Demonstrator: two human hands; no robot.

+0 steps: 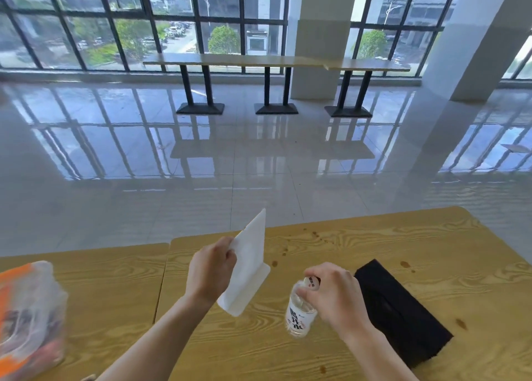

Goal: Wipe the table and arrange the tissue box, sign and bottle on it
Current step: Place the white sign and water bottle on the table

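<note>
Sign, position? (A)
White flat panel with a small foot, up in the left hand, at 11 o'clock from the bottle. Panel tilted, top corner leaning toward 1 o'clock. Cannot tell if its low corner touches the worktop. (B)
Grip on it? (A)
Thumb and fingers pinch the panel's left edge, high up. (B)
Right hand? (A)
Fingers curled round the bottle's white cap and neck. Bottle clear, white label with black characters, leaning, base toward 6 o'clock. Base contact with the wood: cannot tell. (B)
Tissue box? (A)
Black, long, lying flat on the worktop at 3 o'clock from the bottle, just beside the right hand. Long axis runs from 11 to 5 o'clock. (B)
Surface condition? (A)
Pale wood grain. Brown stains scattered at 12 o'clock from the sign, near the far edge. More spots at 12 o'clock and 3 o'clock from the box. (B)
Anything else? (A)
Second worktop butted on at 9 o'clock, carrying a clear plastic bag with orange showing through, at its near left. Glossy floor beyond, and long tables by the windows at 12 o'clock. (B)
</note>
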